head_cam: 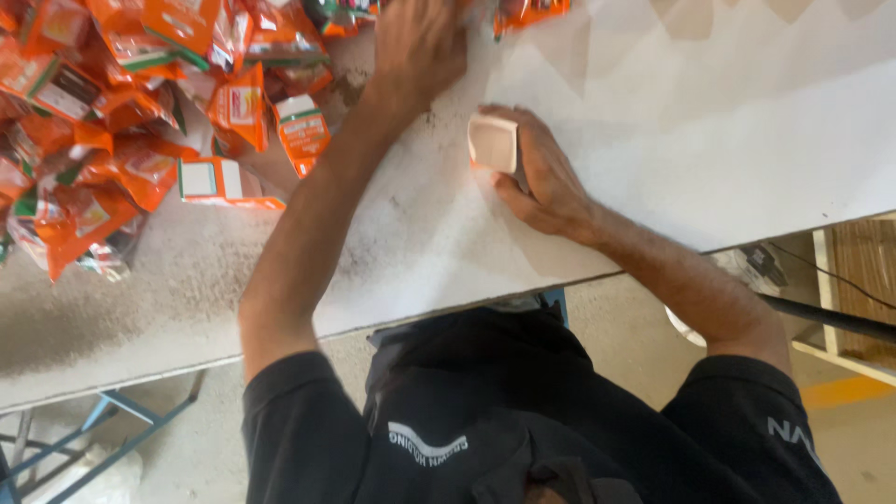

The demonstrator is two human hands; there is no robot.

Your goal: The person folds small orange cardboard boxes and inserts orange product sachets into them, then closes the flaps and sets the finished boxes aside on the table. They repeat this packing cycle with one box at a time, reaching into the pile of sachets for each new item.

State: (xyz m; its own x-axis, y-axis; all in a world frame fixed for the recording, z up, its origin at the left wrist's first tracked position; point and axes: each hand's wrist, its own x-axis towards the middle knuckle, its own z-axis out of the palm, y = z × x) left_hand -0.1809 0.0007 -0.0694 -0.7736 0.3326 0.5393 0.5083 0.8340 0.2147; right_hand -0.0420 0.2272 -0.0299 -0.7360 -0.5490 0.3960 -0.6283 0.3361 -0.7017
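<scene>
Head view: box (492, 143) in right grip (541, 173)

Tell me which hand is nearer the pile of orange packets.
Left. The left hand reaches to the edge of the pile of orange packets at the far side of the table. The right hand rests apart from it, holding a small white box.

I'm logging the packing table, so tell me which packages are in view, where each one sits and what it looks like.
Pile of packets: far left of the white table, small crinkled pouches, orange with white and green panels.
Single packet: at the pile's edge beside the left forearm, upright rectangle, orange and white.
Small packet: under the right hand, mid-table, squarish, pale with an orange edge.
Packets at the top edge: beside the left hand, orange, mostly cut off.
</scene>
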